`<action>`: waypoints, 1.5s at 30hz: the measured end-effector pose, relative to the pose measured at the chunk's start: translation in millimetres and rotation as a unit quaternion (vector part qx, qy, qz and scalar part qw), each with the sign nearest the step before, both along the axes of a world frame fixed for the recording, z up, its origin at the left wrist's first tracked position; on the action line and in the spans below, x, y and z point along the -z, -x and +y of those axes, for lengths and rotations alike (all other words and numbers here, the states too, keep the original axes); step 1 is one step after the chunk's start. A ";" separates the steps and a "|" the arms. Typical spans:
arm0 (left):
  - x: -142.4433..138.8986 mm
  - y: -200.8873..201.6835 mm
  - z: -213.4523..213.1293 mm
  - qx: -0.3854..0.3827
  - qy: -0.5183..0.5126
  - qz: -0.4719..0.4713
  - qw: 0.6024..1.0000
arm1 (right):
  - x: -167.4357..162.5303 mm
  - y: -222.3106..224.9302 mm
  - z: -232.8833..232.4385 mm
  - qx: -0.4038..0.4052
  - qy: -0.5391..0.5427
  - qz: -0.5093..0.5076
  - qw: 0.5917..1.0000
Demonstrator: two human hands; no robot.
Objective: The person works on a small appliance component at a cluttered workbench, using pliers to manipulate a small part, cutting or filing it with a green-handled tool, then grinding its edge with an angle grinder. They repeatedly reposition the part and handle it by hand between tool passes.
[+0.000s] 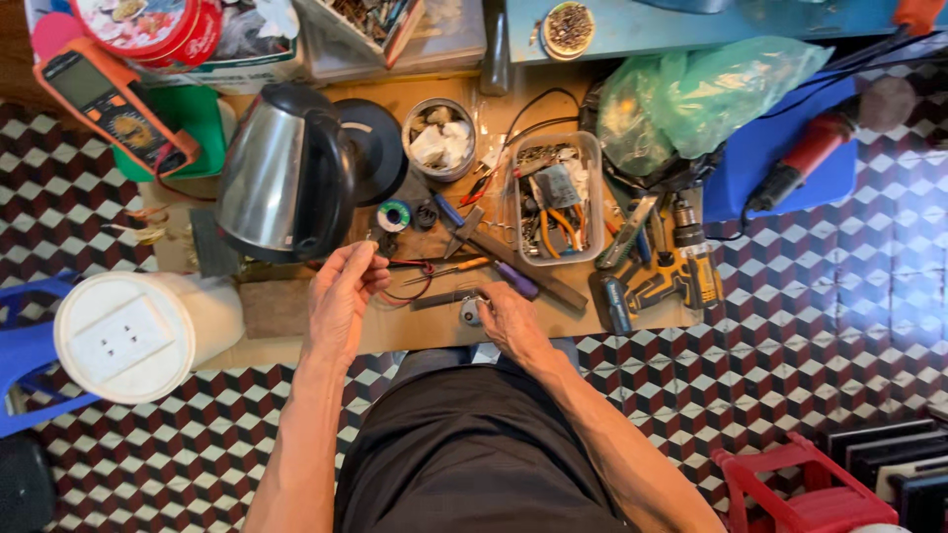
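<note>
My left hand is raised over the low wooden board, fingers pinched on a thin red and black wire that loops toward the screwdrivers. My right hand rests on the board with its fingers closed on a small grey roll. A steel and black electric kettle lies on its side just beyond my left hand, its round black base next to it. An orange-handled screwdriver and a purple-handled one lie between my hands.
A clear box of parts, a tin of scraps, a solder spool, a yellow drill, a green bag, an orange multimeter, a white bucket, a blue stool and a red stool surround the board on tiled floor.
</note>
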State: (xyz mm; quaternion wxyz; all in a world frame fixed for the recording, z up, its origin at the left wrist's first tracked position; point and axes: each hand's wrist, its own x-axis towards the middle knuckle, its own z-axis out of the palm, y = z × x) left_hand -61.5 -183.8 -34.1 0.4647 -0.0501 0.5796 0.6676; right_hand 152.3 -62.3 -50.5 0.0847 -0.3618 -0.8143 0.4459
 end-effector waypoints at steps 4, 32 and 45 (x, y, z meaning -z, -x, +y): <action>9.4 -14.0 15.3 0.017 -0.008 -0.018 1.000 | -1.1 -25.9 11.7 0.047 0.020 -0.039 0.998; -14.2 -44.7 39.5 0.127 0.001 0.109 0.986 | -11.2 2.8 89.8 0.130 -0.275 -0.124 0.944; -54.8 -48.1 96.8 0.187 -0.091 0.173 0.963 | -9.1 -10.1 122.5 0.160 0.064 -0.228 0.958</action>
